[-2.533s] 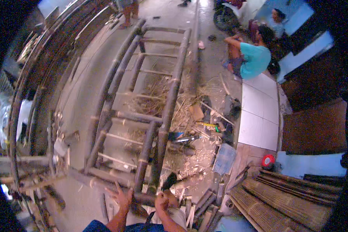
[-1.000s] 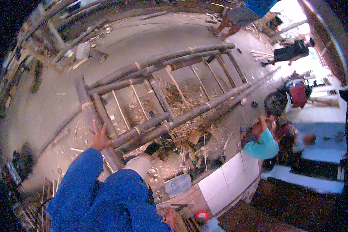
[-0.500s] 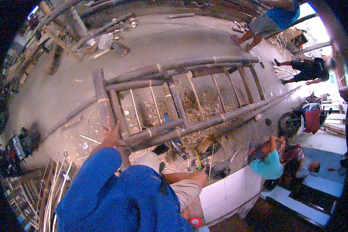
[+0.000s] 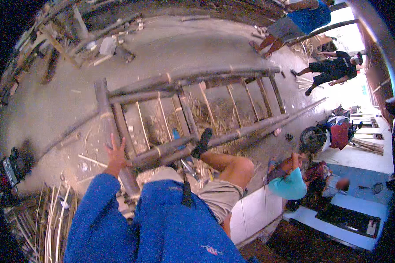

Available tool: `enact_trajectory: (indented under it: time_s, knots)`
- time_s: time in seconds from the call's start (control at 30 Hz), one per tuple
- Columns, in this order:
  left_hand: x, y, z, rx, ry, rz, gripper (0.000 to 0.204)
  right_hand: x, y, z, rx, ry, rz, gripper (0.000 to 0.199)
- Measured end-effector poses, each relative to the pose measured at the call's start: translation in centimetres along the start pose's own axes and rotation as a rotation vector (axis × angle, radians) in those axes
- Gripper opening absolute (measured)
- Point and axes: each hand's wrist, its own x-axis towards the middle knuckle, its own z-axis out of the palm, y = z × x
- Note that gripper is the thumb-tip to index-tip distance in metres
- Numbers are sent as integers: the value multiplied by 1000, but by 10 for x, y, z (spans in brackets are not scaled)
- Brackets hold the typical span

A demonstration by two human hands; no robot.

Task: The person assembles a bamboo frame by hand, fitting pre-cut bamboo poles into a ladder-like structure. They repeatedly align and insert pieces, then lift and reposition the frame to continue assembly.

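Note:
My left hand point(image 4: 115, 151) reaches forward from a blue sleeve, its fingers spread and lying on the thick dark post point(image 4: 104, 105) at the near left end of a bamboo frame point(image 4: 162, 151). The frame lies on the floor, with long dark poles and thinner slats across it. My bent leg crosses over, and the black shoe point(image 4: 202, 142) is at the frame's near rail. Of my right hand, at most a strip of skin point(image 4: 226, 224) shows beside my shorts; its fingers are hidden.
Shavings point(image 4: 215, 109) cover the floor inside the frame. Thin bamboo strips point(image 4: 52, 219) stand at lower left. A white tiled ledge point(image 4: 254, 215) is on my right, with a person in a turquoise top point(image 4: 289, 184) beyond. A motorbike point(image 4: 333, 131) and two standing people are farther off.
My right leg has lifted, and its black shoe now shows at the near rail. My left hand stays spread on the post. The view has shifted, and the red round thing is out of sight.

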Motion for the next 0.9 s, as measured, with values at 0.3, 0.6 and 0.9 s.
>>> enact_trajectory:
  time_s: [0.3, 0.6, 0.9]
  knots:
    - [-13, 6, -14, -175, 65, -48, 140, 14, -16, 14, 29, 59, -132, 32]
    - [7, 4, -4, -10, -8, -10, 145, 10, -14, 35, 37, 115, -193, 32]
    - [-22, 20, -50, 79, -165, -60, 149, 25, -52, 67, -162, 274, -718, 33]
